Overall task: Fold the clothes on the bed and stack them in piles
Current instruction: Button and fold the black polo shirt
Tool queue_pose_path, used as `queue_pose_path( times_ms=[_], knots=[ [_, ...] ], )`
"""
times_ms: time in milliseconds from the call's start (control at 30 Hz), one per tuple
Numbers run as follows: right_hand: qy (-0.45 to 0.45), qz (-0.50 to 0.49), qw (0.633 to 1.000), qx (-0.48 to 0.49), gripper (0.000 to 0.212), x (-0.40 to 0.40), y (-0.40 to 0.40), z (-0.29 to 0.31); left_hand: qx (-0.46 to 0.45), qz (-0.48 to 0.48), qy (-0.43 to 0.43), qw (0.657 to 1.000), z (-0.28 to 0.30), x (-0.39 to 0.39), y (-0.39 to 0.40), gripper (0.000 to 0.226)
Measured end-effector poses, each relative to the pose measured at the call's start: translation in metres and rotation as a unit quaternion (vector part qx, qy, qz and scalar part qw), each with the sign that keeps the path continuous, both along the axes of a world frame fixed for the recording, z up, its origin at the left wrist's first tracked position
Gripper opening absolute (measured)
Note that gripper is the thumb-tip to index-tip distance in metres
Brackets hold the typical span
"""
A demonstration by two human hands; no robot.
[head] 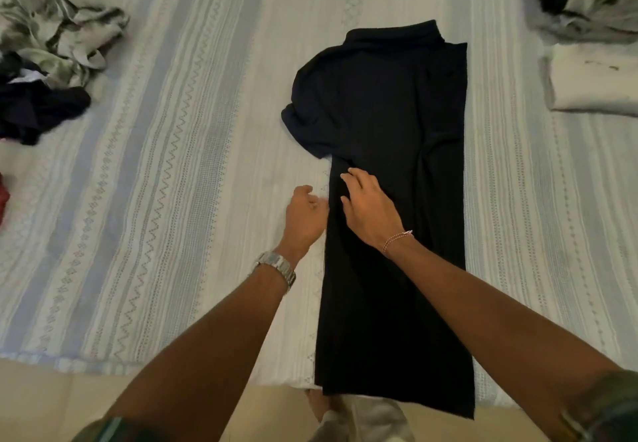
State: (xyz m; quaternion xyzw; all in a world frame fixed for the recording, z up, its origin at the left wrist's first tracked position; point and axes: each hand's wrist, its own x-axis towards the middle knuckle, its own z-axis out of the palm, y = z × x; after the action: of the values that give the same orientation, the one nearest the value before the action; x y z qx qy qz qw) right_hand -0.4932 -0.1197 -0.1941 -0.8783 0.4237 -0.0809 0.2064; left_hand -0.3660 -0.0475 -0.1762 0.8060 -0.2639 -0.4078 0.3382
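The black shirt (390, 179) lies lengthwise on the striped bedspread (179, 172), its right side already folded in to a straight edge, its left sleeve bunched out beyond the person's fingertips; the hem hangs off the near edge of the bed. The right hand (371, 208) rests on the cloth with fingers spread and nearly straight, gripping nothing; the left hand (305, 215) sits just beside the shirt's left edge, fingers curled under, and whether they pinch that edge cannot be told.

Risks, as a judgement: if the left fingers lift the edge while the right palm presses too lightly, the whole panel may slide and skew the finished right fold; the bunched sleeve ahead of the fingers may be trapped inside as a lump; the overhanging hem could drag the shirt toward the floor.

Counts: 1 shirt in work; 2 hands; 1 unfolded heap (48, 61) far left of the fingers, with a red scrap at the frame edge; 1 white folded garment (593, 79) far right, and behind it 1 looser pile (587, 3) of grey, black and white; 1 wristwatch (276, 265); 1 thread bracelet (397, 238).
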Motion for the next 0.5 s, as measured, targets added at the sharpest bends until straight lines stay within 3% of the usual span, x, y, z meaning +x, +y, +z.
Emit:
queue_pose_path(
  times_ms=[100,167,300,400,500],
  knots=[
    [-0.022,-0.024,0.999,-0.031,0.052,0.016,-0.019,-0.002,0.006,0.084,0.082,0.993,-0.007,0.022,-0.046,0.047],
    [-0.019,-0.029,0.998,-0.047,0.056,0.025,-0.04,-0.005,-0.018,0.14,0.147,0.979,-0.011,0.036,-0.08,0.03],
    [-0.006,-0.04,0.999,-0.029,0.062,0.032,-0.073,-0.011,-0.058,0.225,0.329,0.915,0.0,0.059,-0.129,0.029],
    [-0.01,-0.027,0.999,0.046,0.049,0.034,-0.092,-0.012,-0.075,0.267,0.353,0.893,-0.001,0.069,-0.147,0.041],
    [-0.053,-0.043,0.985,0.16,0.034,0.031,-0.119,-0.009,-0.088,0.281,0.338,0.894,0.007,0.066,-0.169,0.037]
  ],
)
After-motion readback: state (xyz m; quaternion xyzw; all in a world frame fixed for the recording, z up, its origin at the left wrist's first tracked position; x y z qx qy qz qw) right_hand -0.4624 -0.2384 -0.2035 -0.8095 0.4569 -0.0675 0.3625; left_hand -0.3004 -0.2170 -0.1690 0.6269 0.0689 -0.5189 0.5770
